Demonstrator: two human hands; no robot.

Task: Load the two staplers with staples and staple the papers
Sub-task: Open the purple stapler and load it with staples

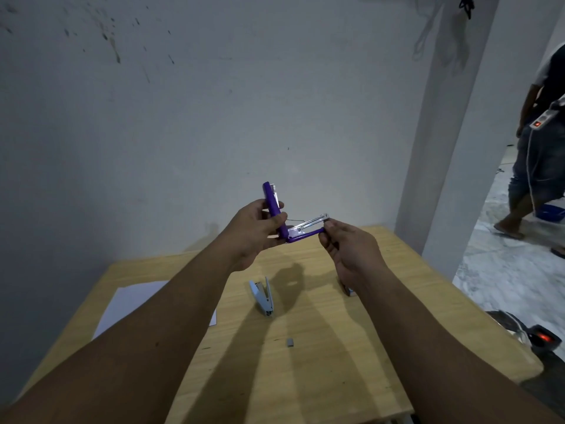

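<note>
purple stapler (282,220): held up in the air in front of me, above the far end of the surface, swung wide open; purple lid points up, base and metal staple rail point right, thin spring wire shows at the hinge.
left hand (255,228): my fingers and thumb are clamped on the upright lid of the purple stapler, near the hinge.
right hand (347,247): my fingertips are pinched on the free end of the purple base, just under the tip of the metal rail.
grey stapler (263,296): lying on the surface below my hands, part open in a narrow V, nobody touching it.
staples (289,341): small grey block lying alone on the surface, nearer to me than the grey stapler, well apart from it.
paper (131,304): white sheets flat on the left part of the surface, partly hidden by my left forearm.
small box (351,291): mostly hidden behind my right wrist, cannot tell what it is.
surface (305,377): light wood, set against a white wall.
other person (538,142): standing far right, beyond the pillar.
</note>
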